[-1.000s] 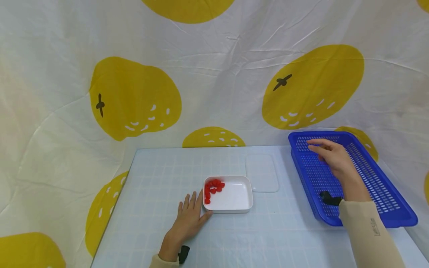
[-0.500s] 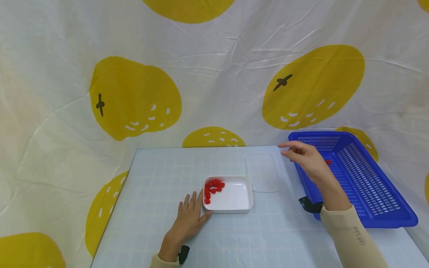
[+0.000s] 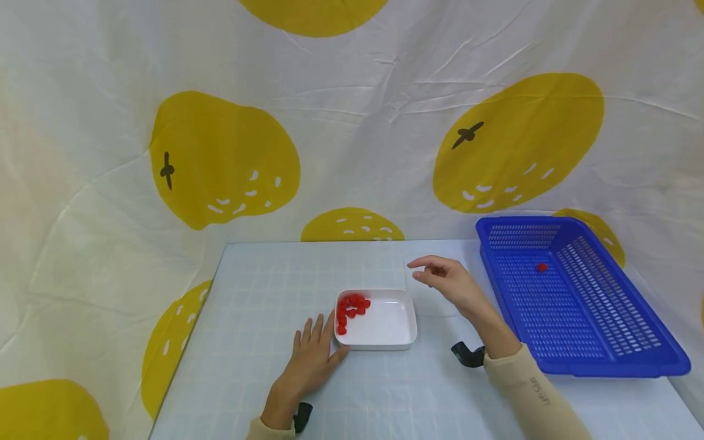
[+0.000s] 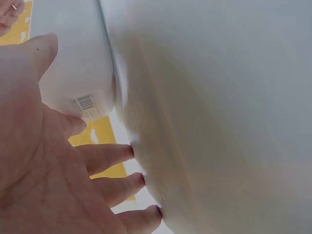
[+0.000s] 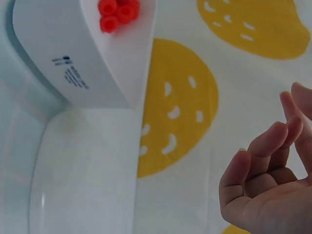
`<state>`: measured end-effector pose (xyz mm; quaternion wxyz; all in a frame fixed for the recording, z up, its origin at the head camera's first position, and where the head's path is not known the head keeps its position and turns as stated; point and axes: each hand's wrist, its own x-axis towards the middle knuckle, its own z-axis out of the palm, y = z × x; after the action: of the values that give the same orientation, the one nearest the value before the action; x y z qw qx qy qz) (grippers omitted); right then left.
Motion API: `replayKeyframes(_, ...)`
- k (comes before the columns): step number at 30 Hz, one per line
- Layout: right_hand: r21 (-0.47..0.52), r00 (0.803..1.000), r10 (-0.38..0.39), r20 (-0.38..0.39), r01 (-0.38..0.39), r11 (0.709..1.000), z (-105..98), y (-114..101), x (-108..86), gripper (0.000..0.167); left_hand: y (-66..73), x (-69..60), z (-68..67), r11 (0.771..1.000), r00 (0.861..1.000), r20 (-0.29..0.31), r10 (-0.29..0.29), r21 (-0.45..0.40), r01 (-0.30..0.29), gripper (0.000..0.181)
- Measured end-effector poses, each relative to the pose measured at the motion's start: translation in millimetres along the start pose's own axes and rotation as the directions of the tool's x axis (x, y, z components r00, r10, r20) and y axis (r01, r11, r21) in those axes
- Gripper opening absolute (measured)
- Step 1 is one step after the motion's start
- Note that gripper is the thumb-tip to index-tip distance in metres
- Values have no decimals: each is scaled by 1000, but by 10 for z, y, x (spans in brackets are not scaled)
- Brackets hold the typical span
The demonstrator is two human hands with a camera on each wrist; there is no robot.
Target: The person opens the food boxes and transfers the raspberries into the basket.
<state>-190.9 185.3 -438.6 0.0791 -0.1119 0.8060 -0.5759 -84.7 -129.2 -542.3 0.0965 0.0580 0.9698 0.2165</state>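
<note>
A white rectangular box (image 3: 379, 327) stands on the table with several small red raspberries (image 3: 352, 311) gathered along its left end. In the right wrist view the raspberries (image 5: 117, 12) look hollow. My left hand (image 3: 310, 360) lies with spread fingers at the box's left side; its thumb and fingers touch or nearly touch the wall, as the left wrist view of the box (image 4: 73, 63) also suggests. My right hand (image 3: 448, 281) hovers above and right of the box, fingers loosely bent, holding nothing. One raspberry (image 3: 542, 267) lies in the blue basket (image 3: 583, 360).
A clear flat lid (image 3: 440, 308) lies right of the box, partly covered by my right hand. The blue slotted basket takes up the table's right side. Behind the table hangs a white cloth (image 3: 363, 153) printed with yellow fruit.
My right hand has moved left from over the blue basket to above the clear lid, uncovering the raspberry inside the basket. My left hand and the box have stayed put.
</note>
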Motion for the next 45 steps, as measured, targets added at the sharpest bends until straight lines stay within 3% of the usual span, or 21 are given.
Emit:
replayKeyframes(15, 55, 986, 21, 163, -31, 998, 728, 193, 124, 26, 5, 3, -10, 1000, 1000, 5, -1, 6, 1, 91)
replayKeyframes(21, 49, 981, 5, 195, -15, 999, 946, 276, 131, 26, 8, 13, -33, 1000, 1000, 26, 9, -8, -9, 89)
replayKeyframes(26, 18, 971, 2, 240, -7, 1000, 1095, 319, 141, 23, 12, 13, -44, 1000, 999, 42, 4, -6, -4, 89)
replayKeyframes(30, -13, 953, -44, 301, 50, 999, 1200, 371, 162, 22, 6, 9, -39, 1000, 999, 35, 14, 0, -14, 88)
replayKeyframes(37, -90, 921, -38, 388, 79, 993, 1339, 448, 163, 20, -9, -6, -47, 999, 999, 26, 36, -19, -35, 87)
replayKeyframes(45, -196, 905, -42, 423, 137, 971, 1428, 466, 156, 25, -24, 0, -40, 999, 999, 22, 44, -22, -43, 87)
